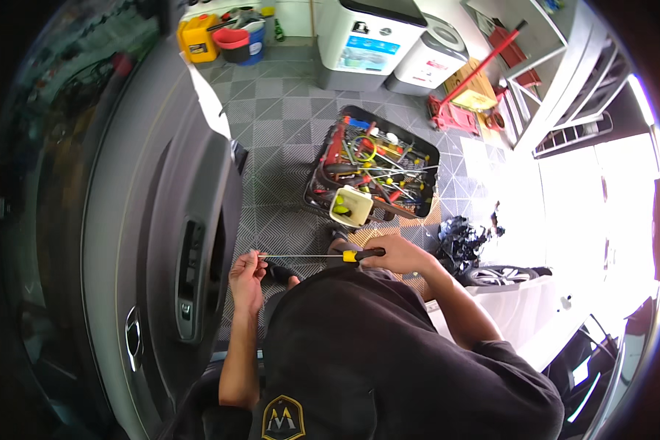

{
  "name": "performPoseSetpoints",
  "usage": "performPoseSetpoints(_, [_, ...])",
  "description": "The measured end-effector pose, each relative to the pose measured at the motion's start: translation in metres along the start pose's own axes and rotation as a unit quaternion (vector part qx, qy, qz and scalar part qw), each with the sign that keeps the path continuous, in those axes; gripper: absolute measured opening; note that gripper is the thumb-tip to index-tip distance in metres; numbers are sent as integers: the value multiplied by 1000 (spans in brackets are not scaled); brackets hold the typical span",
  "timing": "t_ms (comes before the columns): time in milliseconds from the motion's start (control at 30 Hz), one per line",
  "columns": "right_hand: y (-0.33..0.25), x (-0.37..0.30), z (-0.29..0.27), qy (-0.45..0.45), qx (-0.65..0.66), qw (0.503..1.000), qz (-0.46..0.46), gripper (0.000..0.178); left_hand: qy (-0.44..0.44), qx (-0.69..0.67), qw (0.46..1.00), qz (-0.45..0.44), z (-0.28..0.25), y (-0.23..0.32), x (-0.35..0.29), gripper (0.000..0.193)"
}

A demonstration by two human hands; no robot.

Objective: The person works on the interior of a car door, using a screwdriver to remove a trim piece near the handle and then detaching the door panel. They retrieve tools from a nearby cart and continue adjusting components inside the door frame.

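A long screwdriver [351,256] with a yellow and black handle lies level across the front of my body. Its handle sits in my right hand [397,255], whose fingers are closed around it. At the other end, my left hand [248,274] pinches the tip of the thin metal shaft between thumb and fingers. To the left of that hand is a dark car door panel [214,191] with window switches and a chrome handle. Beyond my hands stands a black tool cart [309,192] heaped with screwdrivers, pliers and other tools. A cream square bin [359,196] is at its near edge.
Two white and grey bins [367,44] stand at the back, beside a red floor jack [455,114]. Back left are a yellow jug [198,38] and buckets [232,48]. At right lie a black crumpled heap [458,242] and a wheel [499,276]. Tiles cover the floor.
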State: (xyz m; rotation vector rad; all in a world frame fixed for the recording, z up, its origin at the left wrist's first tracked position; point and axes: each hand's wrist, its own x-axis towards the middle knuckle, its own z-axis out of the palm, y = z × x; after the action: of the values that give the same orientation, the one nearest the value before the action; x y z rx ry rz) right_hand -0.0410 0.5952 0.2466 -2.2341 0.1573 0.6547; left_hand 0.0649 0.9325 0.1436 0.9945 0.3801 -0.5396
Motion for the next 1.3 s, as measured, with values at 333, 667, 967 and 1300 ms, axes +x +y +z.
performPoseSetpoints(333, [130,-44,-69,125,-99,984,77,26,-116,375,902,-177,113,-105,40,29])
performPoseSetpoints(667, [253,-25,-114,55,-69,994,67,34,-25,434,900,-39,193,-167,36,29])
performPoseSetpoints(967, [283,3,-128,116,-99,976,157,31,118,329,933,-88,169,-142,39,23])
performPoseSetpoints(1300, [288,45,-78,102,-98,989,48,45,-1,628,776,-60,-9,-220,-24,24])
